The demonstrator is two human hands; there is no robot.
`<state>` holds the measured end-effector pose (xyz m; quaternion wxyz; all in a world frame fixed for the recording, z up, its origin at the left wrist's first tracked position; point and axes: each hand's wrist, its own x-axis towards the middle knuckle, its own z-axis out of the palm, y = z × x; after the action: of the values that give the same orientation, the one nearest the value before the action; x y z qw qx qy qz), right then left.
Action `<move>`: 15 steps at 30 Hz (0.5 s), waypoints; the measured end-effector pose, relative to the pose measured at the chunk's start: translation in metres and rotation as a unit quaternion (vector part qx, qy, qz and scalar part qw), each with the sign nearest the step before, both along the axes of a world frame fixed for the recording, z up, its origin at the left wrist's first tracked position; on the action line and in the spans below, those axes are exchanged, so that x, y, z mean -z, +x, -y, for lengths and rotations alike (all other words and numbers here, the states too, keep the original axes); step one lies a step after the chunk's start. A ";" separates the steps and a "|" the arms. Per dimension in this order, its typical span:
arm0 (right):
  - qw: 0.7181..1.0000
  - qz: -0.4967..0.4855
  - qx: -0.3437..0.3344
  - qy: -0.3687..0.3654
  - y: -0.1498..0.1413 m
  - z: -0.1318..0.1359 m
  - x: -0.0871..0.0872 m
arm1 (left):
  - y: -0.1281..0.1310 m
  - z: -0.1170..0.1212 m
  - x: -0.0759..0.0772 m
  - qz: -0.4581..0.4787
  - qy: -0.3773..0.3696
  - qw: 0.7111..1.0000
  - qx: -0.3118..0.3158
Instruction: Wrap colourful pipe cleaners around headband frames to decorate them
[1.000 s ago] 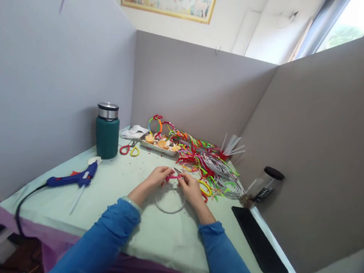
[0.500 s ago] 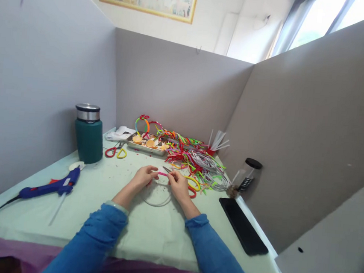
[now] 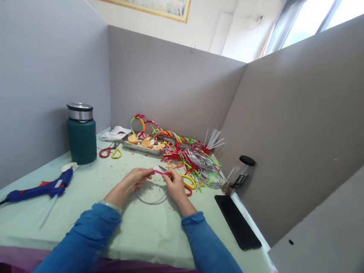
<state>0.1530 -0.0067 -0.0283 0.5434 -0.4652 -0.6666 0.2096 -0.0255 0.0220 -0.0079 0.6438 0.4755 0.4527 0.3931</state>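
Between my two hands a short pink strip, perhaps pipe cleaner (image 3: 158,172), runs level above the table. My left hand (image 3: 135,181) pinches its left end, and my right hand (image 3: 174,184) pinches the right end. Just below hangs or lies a thin grey ring (image 3: 151,203), its upper part near my fingers; whether a hand also grips it I cannot tell. Scissors with yellow and red handles (image 3: 189,182) lie beside my right hand, their blades partly hidden behind it.
A blue glue gun (image 3: 43,189) and a green flask (image 3: 81,137) stand on the left. Behind are another pair of scissors (image 3: 111,151), a metal tray (image 3: 142,149) and a heap of coloured pipe cleaners (image 3: 188,152). To the right lie a black phone (image 3: 237,222) and a clear jar (image 3: 241,174).
The view has shifted slightly, so everything sits a little further left. Both hands still pinch the pink strip, with a small shift of the fingers.
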 end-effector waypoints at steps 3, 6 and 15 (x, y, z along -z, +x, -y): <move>1.000 0.003 -0.006 0.001 0.001 0.001 -0.001 | 0.000 -0.002 0.000 0.021 -0.020 1.000 0.006; 1.000 0.005 -0.008 0.007 0.002 0.002 -0.001 | 0.001 -0.001 -0.003 0.032 -0.032 0.999 0.006; 1.000 0.002 0.013 -0.003 0.000 0.001 0.003 | 0.004 0.003 -0.005 -0.066 0.068 0.994 -0.056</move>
<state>0.1531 -0.0073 -0.0309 0.5431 -0.4761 -0.6610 0.2036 -0.0215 0.0190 -0.0031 0.5561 0.5166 0.4923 0.4261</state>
